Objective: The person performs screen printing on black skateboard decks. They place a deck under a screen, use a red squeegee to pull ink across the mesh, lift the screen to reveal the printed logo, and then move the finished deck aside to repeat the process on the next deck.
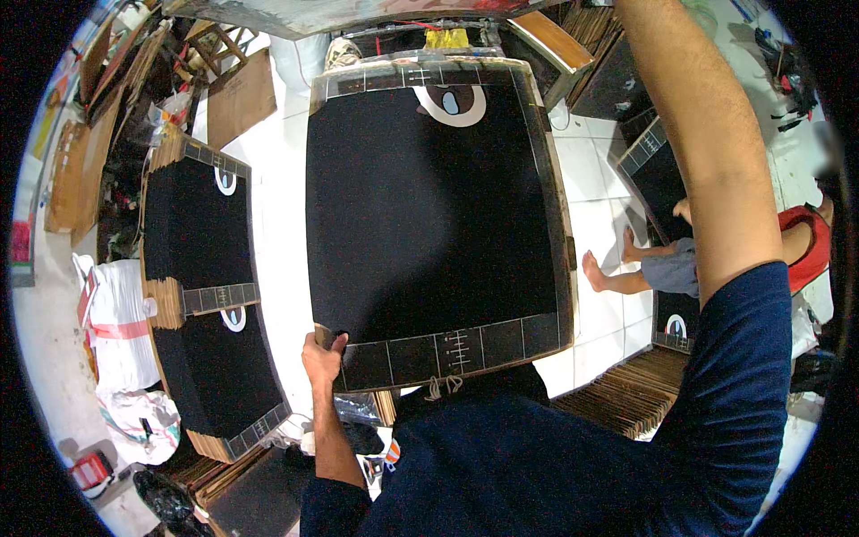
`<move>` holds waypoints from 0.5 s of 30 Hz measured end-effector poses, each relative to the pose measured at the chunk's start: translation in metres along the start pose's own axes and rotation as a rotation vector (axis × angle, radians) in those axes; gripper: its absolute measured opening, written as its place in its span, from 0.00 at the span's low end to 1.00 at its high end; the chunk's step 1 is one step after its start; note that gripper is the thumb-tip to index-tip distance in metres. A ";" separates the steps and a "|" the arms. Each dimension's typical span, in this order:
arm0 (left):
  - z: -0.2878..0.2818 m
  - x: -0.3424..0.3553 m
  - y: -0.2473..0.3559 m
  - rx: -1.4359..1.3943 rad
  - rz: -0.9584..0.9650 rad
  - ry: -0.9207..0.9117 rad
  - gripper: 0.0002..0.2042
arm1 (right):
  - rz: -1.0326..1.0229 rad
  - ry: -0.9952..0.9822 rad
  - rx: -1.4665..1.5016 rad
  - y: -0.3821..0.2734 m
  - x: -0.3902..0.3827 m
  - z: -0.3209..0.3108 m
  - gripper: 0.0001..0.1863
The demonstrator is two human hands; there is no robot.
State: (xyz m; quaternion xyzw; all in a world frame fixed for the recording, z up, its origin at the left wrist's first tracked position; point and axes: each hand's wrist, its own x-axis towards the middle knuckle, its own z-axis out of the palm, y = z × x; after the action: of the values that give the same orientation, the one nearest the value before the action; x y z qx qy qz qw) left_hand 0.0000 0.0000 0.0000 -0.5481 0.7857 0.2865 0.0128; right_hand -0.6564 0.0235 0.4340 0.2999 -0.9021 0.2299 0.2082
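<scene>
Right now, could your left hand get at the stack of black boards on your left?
Probably yes, once freed: the left hand grips the big black board's near corner, and the stack of black boards lies close beside it with bare white floor between.

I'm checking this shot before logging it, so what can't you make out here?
Head view:
- Right hand: the raised forearm leaves the top edge, so its grip is unseen.
- Left hand: its fingers curl under the big black board, out of sight.
- What supports the board: hidden beneath it.
- Seated person at right: mostly covered by the forearm.
</scene>
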 end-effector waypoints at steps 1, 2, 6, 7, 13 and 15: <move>-0.002 -0.001 0.003 -0.019 -0.008 0.004 0.39 | 0.016 0.006 0.011 -0.001 0.000 -0.001 0.35; -0.003 -0.002 0.007 -0.025 -0.008 0.014 0.39 | 0.032 0.016 0.022 -0.003 0.000 -0.004 0.34; 0.008 0.001 0.019 -0.172 -0.078 0.045 0.30 | 0.005 -0.008 0.040 -0.003 -0.005 -0.006 0.33; 0.008 0.006 0.019 -0.129 -0.070 0.022 0.31 | 0.027 0.027 0.023 -0.007 -0.006 -0.005 0.33; 0.008 0.031 0.016 0.022 -0.057 -0.082 0.37 | 0.045 -0.060 0.089 -0.001 -0.054 -0.012 0.25; -0.004 0.037 0.036 0.023 0.052 0.028 0.40 | 0.046 -0.059 0.073 0.006 -0.076 -0.002 0.23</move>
State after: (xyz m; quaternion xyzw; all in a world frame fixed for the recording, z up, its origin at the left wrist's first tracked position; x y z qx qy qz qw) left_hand -0.0453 -0.0247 0.0067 -0.5311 0.8032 0.2698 0.0005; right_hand -0.6036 0.0628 0.3952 0.2931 -0.9055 0.2585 0.1652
